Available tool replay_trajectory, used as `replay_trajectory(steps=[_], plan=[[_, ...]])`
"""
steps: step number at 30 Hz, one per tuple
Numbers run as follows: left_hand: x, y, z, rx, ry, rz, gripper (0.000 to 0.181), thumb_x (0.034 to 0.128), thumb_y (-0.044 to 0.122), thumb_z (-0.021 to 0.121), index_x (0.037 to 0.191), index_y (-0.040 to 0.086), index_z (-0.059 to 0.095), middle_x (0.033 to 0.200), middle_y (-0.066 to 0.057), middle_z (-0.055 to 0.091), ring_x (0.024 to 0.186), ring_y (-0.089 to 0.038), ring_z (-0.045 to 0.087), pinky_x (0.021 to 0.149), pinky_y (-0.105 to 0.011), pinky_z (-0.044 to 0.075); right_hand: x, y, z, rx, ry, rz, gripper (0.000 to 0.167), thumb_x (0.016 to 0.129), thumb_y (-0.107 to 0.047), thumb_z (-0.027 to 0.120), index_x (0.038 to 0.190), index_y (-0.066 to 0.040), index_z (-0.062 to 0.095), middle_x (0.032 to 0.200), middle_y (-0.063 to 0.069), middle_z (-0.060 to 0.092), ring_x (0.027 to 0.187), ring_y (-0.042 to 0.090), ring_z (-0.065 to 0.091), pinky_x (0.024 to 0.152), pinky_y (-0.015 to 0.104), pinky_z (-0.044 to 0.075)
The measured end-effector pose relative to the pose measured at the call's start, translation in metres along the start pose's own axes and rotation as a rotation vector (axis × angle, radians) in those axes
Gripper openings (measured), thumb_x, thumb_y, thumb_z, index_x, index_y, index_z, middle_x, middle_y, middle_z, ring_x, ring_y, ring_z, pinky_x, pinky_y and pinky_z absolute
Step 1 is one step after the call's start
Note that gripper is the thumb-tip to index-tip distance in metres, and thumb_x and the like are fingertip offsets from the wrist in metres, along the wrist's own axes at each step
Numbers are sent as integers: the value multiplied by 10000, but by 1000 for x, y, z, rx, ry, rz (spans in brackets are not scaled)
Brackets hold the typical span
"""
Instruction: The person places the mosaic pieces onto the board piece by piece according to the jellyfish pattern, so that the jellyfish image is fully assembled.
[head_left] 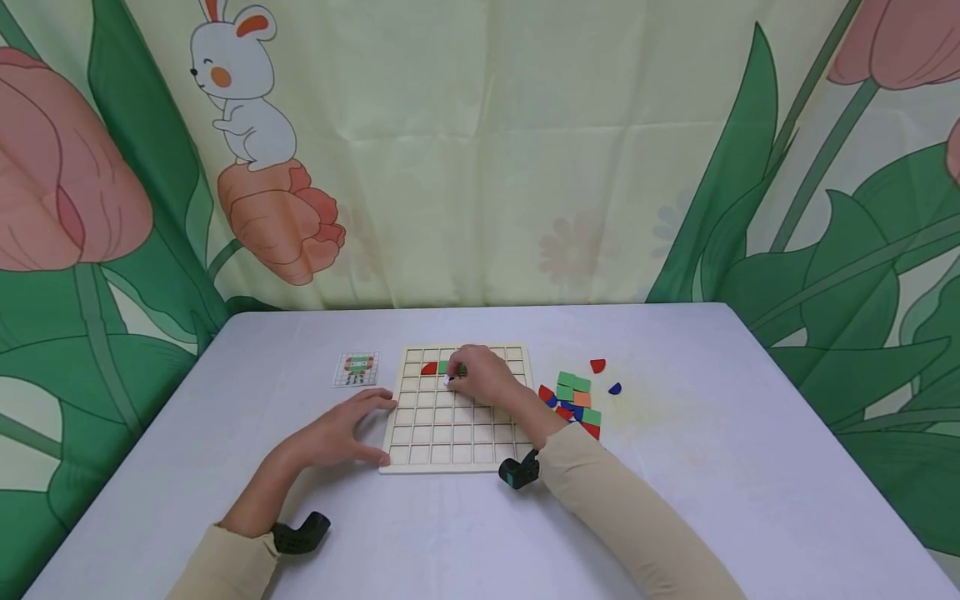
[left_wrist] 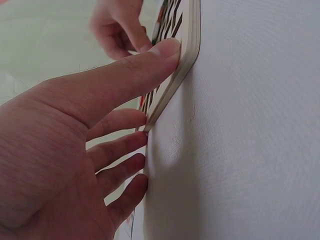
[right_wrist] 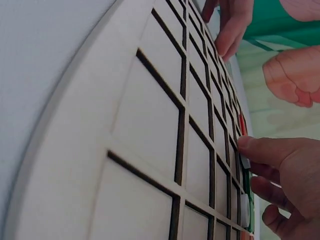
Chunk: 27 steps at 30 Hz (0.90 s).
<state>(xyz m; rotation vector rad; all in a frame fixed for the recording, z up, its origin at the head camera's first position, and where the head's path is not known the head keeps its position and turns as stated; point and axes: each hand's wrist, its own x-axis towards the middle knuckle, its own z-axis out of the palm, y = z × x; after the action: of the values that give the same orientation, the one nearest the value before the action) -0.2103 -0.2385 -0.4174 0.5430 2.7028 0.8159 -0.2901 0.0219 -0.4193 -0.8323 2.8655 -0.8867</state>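
Note:
A wooden grid board (head_left: 431,436) lies on the table with a red quarter-round piece (head_left: 429,368) and a green square (head_left: 442,367) in its upper cells. Over the upper middle of the board, my right hand (head_left: 483,377) pinches a small white piece (right_wrist: 245,160) between thumb and fingers. Another white piece (right_wrist: 244,207) sits near those fingers in the right wrist view. My left hand (head_left: 347,429) rests at the board's left side, its thumb on the near corner and its fairly straight fingers along the edge. Fingers partly hide the upper cells.
Loose red, green, blue and orange pieces (head_left: 573,382) lie in a group right of the board. A red piece (head_left: 597,366) and a blue piece (head_left: 615,388) lie farther right. A small picture card (head_left: 341,379) showing a gridded figure lies left of the board.

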Motion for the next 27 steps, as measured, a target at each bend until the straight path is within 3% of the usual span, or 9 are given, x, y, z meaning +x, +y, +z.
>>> replay_trajectory(steps=[7,14,21,27], plan=[[-1,-1,-2,10,3,13,820,686,403,855,1367,101,513,1505,-118,392,1424,-365,302,1137,-579,283,-1,-3,-4,27,-14,7,54,877,-123,704,917,-129,739,1008,13,710,987,193,635,896,347,513],[-2,-3,1,1,7,31,800,691,404,852,1354,105,518,1488,-108,409,1411,-357,323,1132,-574,292,0,-10,1,1,-7,-21,80,886,-82,684,895,-110,758,971,3,701,903,166,645,734,274,519],[-2,-2,2,11,4,29,809,689,415,850,1362,117,512,1498,-96,402,1416,-347,324,1133,-561,303,0,-15,0,-45,-27,-14,105,903,-92,659,922,-134,754,1056,-6,697,1012,179,642,773,295,521],[-2,1,-1,10,4,5,808,685,391,858,1362,113,513,1503,-100,397,1421,-357,316,1135,-569,293,-8,-6,-15,35,-10,-6,158,914,-122,658,1057,-116,725,1049,5,687,820,164,569,705,275,475]])
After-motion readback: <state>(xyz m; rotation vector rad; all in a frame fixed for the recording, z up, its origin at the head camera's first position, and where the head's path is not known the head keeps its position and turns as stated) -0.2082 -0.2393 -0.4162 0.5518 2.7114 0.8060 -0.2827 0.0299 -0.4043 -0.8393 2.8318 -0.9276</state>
